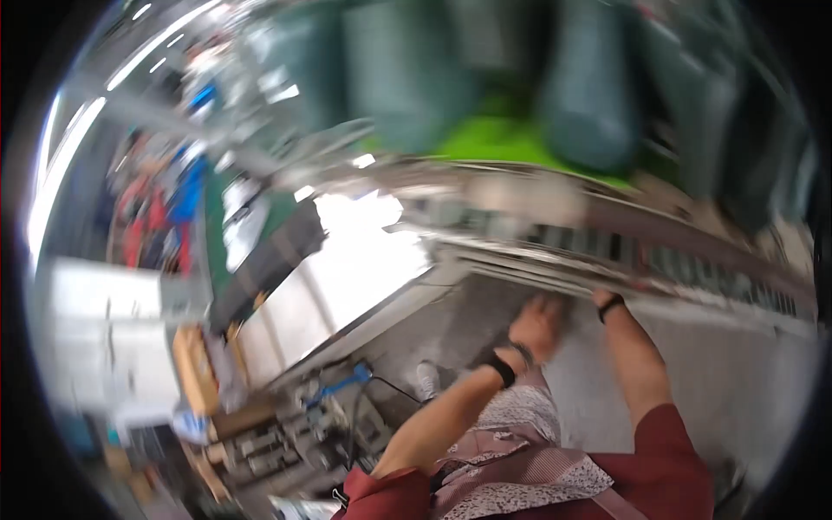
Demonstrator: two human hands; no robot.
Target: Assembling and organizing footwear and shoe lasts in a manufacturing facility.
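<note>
My left hand (537, 328) is in front of a long pale rail (537, 273), over the grey floor. It wears dark bands at the wrist. Motion smears its fingers, and I cannot make out anything in it. Further right, my right hand (602, 298) reaches up to the edge of the same rail, a dark band on its wrist. The rail hides its fingers. Above the rail, several blurred grey-green rounded shapes (594, 95) stand in a row over a bright green strip (503, 141).
To the left is a bright, glaring white tabletop (303, 299). Below it sits machinery (316, 429) with a blue part (351, 381) and a dark cable. White cabinets (113, 321) and a tan box (197, 368) are at the far left. Grey floor (693, 373) lies below the rail.
</note>
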